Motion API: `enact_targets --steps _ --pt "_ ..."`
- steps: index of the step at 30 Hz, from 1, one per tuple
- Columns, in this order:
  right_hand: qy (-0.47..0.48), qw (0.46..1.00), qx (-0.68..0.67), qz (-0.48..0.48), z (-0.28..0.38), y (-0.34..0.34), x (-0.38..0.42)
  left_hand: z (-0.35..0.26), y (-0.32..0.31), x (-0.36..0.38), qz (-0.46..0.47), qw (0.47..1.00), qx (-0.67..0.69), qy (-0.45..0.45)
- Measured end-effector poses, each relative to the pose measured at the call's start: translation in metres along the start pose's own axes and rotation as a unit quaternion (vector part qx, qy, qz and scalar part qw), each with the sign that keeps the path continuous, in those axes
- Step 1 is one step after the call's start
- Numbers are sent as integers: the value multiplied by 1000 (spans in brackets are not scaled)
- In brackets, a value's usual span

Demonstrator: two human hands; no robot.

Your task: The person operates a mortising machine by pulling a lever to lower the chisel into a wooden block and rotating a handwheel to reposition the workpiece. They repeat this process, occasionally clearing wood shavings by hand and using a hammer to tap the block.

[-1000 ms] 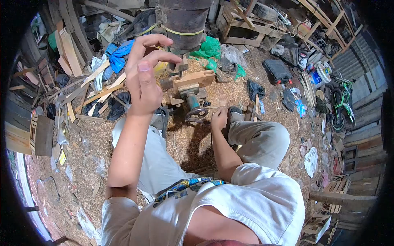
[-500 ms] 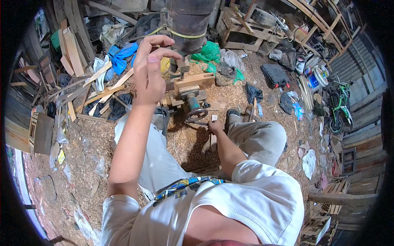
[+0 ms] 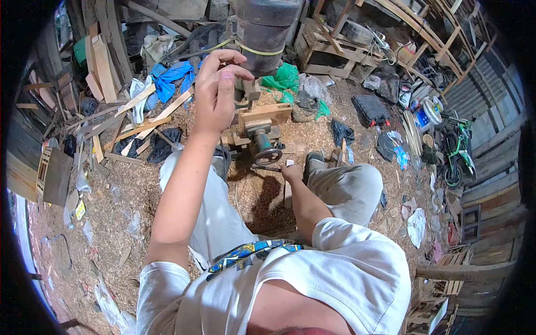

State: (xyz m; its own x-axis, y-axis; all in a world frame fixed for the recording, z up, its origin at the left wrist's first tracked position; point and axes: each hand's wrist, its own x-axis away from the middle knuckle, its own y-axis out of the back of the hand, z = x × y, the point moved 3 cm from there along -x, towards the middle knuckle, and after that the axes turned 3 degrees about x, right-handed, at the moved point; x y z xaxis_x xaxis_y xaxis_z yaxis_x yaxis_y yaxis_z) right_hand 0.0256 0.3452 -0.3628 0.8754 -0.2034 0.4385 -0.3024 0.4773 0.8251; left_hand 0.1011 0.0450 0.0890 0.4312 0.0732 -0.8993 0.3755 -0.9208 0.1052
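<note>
A: What is seen of the left hand (image 3: 215, 92)?

B: It is raised in front of the dark drum (image 3: 262, 28); the fingers (image 3: 223, 56) are curled loosely, thumb up, and nothing is held between them; compared with a second ago it is carried further up and to the right, nearer the drum, with the curl unchanged.

A: And the right hand (image 3: 290, 172)?

B: It is lowered beside the handwheel (image 3: 268, 155); a small pale wood piece (image 3: 289, 163) is seen at the fingertips, and it appears to be pinched, though the grip itself cannot be told for certain; a second ago the hand was lying higher, by the shoe (image 3: 312, 163); now it is drawn in just right of the wheel.

A: What lies beyond the fingers?

B: A wooden block (image 3: 267, 111) is clamped above the wheel, just beyond the right fingertips; sawdust (image 3: 139, 190) is spread below; planks (image 3: 156, 114) are scattered left of the left hand. The work is judged to be centred on the clamp; the piece is brought close to it.
</note>
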Motion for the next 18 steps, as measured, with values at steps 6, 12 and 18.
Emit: enact_targets --steps 6,12,18 --pt "-27 1000 -2 4 9 9 19 4 -1 1 -6 1000 24 2" --pt "-34 999 5 15 19 20 29 2 1 0 -2 1000 21 -12" --pt "-34 999 -23 7 17 15 23 1 4 -2 8 1000 6 -7"
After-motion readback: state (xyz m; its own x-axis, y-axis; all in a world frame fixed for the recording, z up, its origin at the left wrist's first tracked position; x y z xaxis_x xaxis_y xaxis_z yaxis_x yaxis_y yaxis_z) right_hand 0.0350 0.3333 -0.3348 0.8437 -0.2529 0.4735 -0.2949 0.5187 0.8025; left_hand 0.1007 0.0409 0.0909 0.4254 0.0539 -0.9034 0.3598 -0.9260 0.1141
